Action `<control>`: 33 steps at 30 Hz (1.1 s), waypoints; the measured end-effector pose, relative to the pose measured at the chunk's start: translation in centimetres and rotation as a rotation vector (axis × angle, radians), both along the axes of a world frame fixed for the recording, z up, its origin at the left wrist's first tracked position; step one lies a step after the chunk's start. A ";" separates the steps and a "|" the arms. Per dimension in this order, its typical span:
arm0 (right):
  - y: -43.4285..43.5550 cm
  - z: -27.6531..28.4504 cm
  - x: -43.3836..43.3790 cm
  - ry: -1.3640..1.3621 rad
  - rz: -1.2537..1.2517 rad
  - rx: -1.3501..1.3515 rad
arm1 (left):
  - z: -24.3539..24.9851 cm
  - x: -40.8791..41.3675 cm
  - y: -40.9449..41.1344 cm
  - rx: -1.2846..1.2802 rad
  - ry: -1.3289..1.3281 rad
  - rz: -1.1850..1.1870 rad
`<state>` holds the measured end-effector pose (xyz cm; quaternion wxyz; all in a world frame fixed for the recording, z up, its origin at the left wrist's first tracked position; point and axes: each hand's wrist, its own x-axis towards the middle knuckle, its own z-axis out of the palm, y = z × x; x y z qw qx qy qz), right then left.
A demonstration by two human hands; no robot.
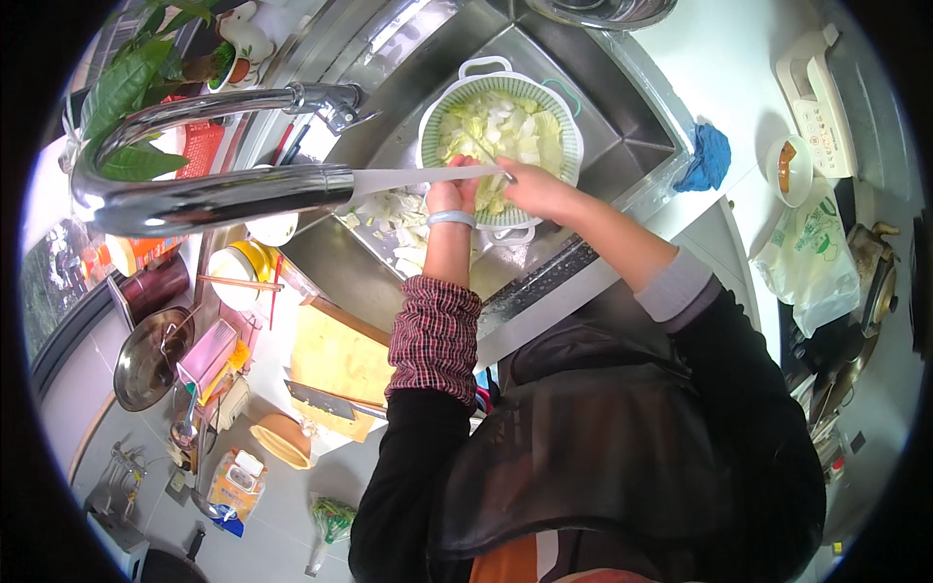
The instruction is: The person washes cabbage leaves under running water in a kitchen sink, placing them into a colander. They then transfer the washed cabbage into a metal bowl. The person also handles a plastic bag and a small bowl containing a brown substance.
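A stream of water runs from the chrome faucet [219,193] to my hands, above a white and green colander [574,146] of chopped cabbage [503,124]. My right hand [536,191] is shut on a thin metal utensil [508,176], perhaps a knife, that reaches over the cabbage; its far end is hard to make out. Close beside it, my left hand [453,191] is under the stream with its fingers bent, and whether it holds anything is not clear. More cabbage pieces [408,226] lie in the steel sink [342,270], left of the colander.
A wooden cutting board [339,353] and a cleaver [319,399] lie left of my left arm. Chopsticks [240,283] rest across a container there. On the right counter are a blue cloth [705,157], a white bowl [798,186] and a plastic bag [816,255]. A metal basin [609,16] stands beyond the sink.
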<state>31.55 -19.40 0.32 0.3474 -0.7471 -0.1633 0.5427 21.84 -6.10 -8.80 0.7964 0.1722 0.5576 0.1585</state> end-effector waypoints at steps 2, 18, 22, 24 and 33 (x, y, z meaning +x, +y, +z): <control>-1.4 2.8 0.3 -0.367 0.280 -0.122 | -0.4 0.9 -1.0 -0.076 -0.049 0.057; -20.2 1.1 19.1 -1.333 0.056 -0.069 | 0.5 4.5 -6.5 -0.217 -0.268 -0.225; -19.6 0.4 20.5 -1.289 0.029 -0.078 | -1.8 2.6 -4.5 0.571 0.239 -0.749; -19.2 0.5 20.9 -1.295 0.037 -0.084 | -3.5 2.8 -2.8 0.912 0.429 -0.892; -20.4 5.4 16.9 -1.282 0.089 -0.245 | -5.3 7.2 0.0 1.317 0.651 -1.331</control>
